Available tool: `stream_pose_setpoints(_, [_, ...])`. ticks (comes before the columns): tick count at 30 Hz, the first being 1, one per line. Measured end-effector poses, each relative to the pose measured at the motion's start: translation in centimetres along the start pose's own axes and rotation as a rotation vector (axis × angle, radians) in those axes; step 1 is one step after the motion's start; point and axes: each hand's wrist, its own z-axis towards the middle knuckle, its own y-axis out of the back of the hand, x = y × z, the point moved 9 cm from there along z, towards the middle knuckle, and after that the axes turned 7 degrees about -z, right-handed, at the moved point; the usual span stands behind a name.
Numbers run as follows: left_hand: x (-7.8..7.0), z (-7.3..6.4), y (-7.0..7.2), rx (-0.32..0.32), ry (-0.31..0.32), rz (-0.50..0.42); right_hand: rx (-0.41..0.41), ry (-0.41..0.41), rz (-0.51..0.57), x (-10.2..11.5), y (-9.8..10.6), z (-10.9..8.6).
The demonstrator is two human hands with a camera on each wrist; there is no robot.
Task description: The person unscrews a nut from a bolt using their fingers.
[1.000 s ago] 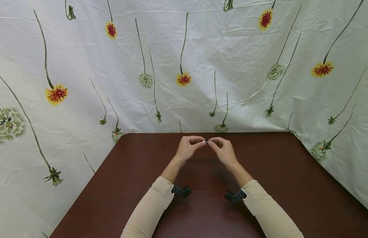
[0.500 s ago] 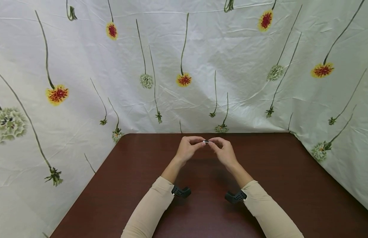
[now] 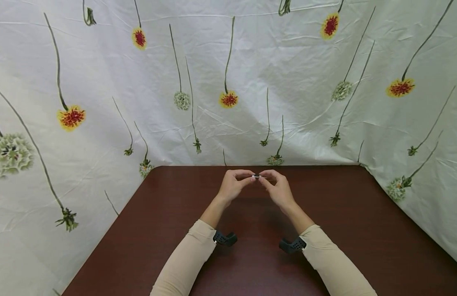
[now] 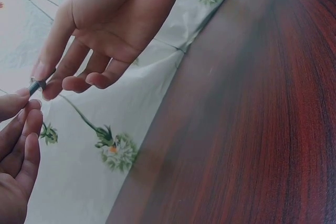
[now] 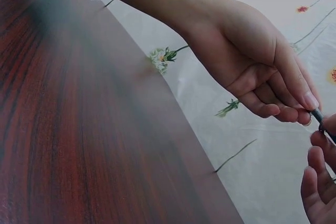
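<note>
Dark grey threaded piece (image 4: 35,87), suspended over the far end of the reddish-brown desk (image 3: 151,222). My left grip (image 3: 229,186) pinches one end between thumb and fingers; my right grip (image 3: 282,190) pinches the other. Behind hangs a white flower-printed curtain (image 3: 306,61). Beige sleeves (image 3: 191,259) cover both forearms.

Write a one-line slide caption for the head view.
Left hand and right hand together pinch a small dark-and-light object above a reddish-brown table, before a flower-printed cloth.
</note>
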Motion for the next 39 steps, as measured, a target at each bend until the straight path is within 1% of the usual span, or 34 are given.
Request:
stream_pose_setpoints(4, [-0.1,0.0,0.0,-0.003,-0.003,0.002,0.015,-0.013,0.022,0.5,0.0,-0.1])
stream_pose_setpoints(6, [-0.1,0.0,0.0,-0.002,-0.004,0.003,0.023,-0.021,0.017,1.2,0.0,-0.4])
stream_pose_setpoints(9, [-0.1,0.0,0.1,-0.004,-0.004,0.004,0.021,-0.021,0.009,1.5,-0.1,-0.5])
stream_pose_setpoints(15, [0.1,-0.1,0.1,-0.011,0.001,0.009,-0.004,0.016,0.017,0.5,-0.2,-0.2])
stream_pose_setpoints(20, [0.0,-0.1,0.1,-0.007,-0.004,0.004,-0.007,0.006,-0.003,0.1,-0.2,-0.2])
stream_pose_setpoints(24, [-0.2,-0.1,0.1,-0.007,-0.009,0.003,-0.013,0.014,-0.016,0.2,-0.2,-0.2])
stream_pose_setpoints(28, [-0.1,0.0,0.2,-0.009,-0.003,-0.009,-0.023,0.032,0.009,0.3,-0.1,-0.2])
stream_pose_setpoints(32, [-0.1,0.0,0.1,-0.004,-0.008,-0.019,-0.027,0.01,0.024,0.1,-0.1,-0.2])
stream_pose_setpoints(34, [-0.2,0.1,0.1,0.001,-0.013,-0.025,-0.027,0.005,0.013,0.0,-0.1,-0.1])
stream_pose_setpoints(39, [-0.1,0.0,0.1,0.0,-0.003,-0.034,-0.036,0.052,-0.007,0.3,0.0,0.0])
